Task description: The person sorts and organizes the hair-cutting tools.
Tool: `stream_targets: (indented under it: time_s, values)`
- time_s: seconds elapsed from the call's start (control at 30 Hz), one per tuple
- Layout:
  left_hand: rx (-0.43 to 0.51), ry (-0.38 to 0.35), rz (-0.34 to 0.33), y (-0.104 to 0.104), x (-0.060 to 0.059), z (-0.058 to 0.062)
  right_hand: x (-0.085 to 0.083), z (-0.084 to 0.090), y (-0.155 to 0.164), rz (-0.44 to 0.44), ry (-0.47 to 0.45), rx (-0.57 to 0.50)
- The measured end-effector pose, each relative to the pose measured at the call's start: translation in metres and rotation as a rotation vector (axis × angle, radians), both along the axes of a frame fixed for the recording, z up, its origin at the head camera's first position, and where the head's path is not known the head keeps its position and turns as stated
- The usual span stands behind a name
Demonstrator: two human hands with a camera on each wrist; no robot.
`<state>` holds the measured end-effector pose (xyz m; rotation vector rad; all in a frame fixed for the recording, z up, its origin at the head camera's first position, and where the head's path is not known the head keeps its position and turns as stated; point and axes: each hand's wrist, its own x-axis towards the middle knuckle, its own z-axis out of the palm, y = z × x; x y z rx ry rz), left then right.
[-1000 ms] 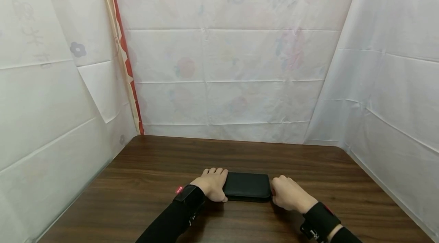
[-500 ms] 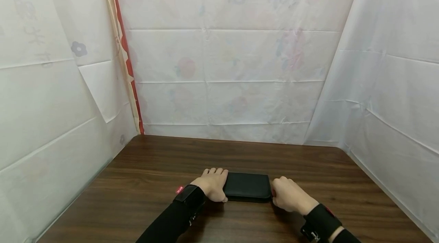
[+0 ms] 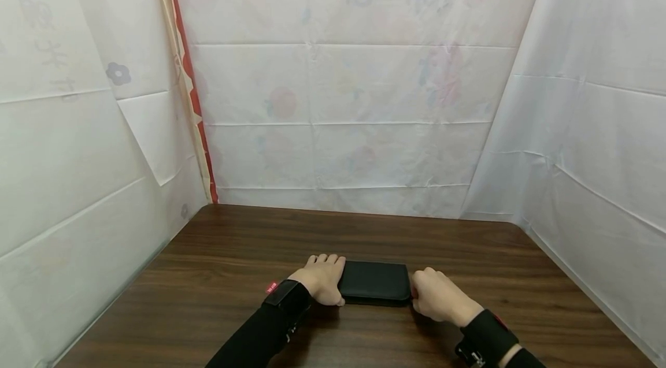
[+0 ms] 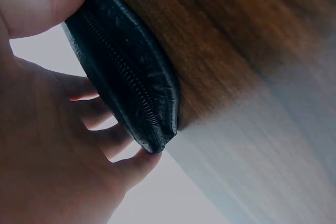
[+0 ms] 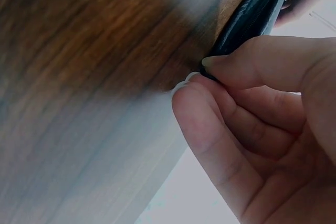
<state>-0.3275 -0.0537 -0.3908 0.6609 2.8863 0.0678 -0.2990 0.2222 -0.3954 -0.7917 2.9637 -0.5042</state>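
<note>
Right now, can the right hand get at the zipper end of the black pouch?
Probably yes. The right hand already pinches the near corner of the black pouch, while the left hand holds the other end. Whether it has the pull itself is hidden.

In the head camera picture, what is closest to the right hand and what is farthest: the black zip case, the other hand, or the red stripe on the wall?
1. black zip case: right beside the right hand, whose fingers pinch its right end.
2. left hand: across the case, gripping its left end.
3. red stripe: far off, up the back-left corner of the wall.
</note>
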Motion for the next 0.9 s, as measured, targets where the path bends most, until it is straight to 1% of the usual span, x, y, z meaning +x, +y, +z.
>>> stream_targets:
  time_s: [0.5,0.9]
  values:
    - [-0.006,0.006,0.005,0.0005,0.0004,0.0002,-0.0001,0.0004,0.0014,0.034,-0.007,-0.008]
    - [-0.003,0.004,0.000,0.0000,0.0014,0.0010,0.0025,0.0021,0.0000,0.027,-0.021,-0.005]
